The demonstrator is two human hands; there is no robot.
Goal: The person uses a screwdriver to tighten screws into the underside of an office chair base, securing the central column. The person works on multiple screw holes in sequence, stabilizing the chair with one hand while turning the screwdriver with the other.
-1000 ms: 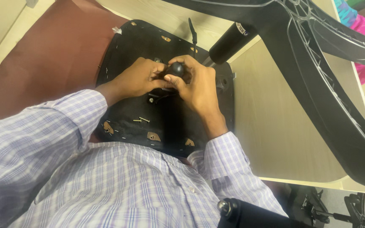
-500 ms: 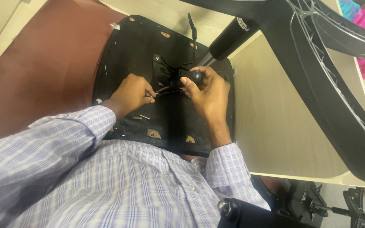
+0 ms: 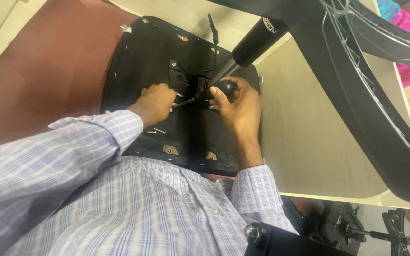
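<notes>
— What's the setting here?

— A pale wooden table [image 3: 309, 142] with a reddish-brown sheet [image 3: 58, 71] spread over its left part. An upturned black chair seat [image 3: 143, 61] lies underside up, half on the sheet, which probably spares both the seat and the tabletop from scuffing. Lying upside down also puts the mounting plate [image 3: 179, 78] in the seat's middle within easy reach.

— And moving rightward from the sheet?

— The left hand [image 3: 156, 102] rests on the seat just left of the plate, fingers curled in. It seems to pinch something small near the tool's tip, perhaps a screw, but I cannot tell for certain what is inside the fingers. Two loose screws [image 3: 156, 131] lie on the seat just below that hand, kept close by.

— The other hand?

— The right hand [image 3: 236, 106] is clenched round the black knob handle of a screwdriver [image 3: 205, 95], whose shaft slants down and left toward the plate and the left hand. The grip is firm and full, palm over the handle, likely so it can press and turn.

— Anything further right?

— A black gas cylinder [image 3: 255, 40] rises from the plate area, and the chair's black backrest frame [image 3: 371, 95] lies across the table's right side.
</notes>
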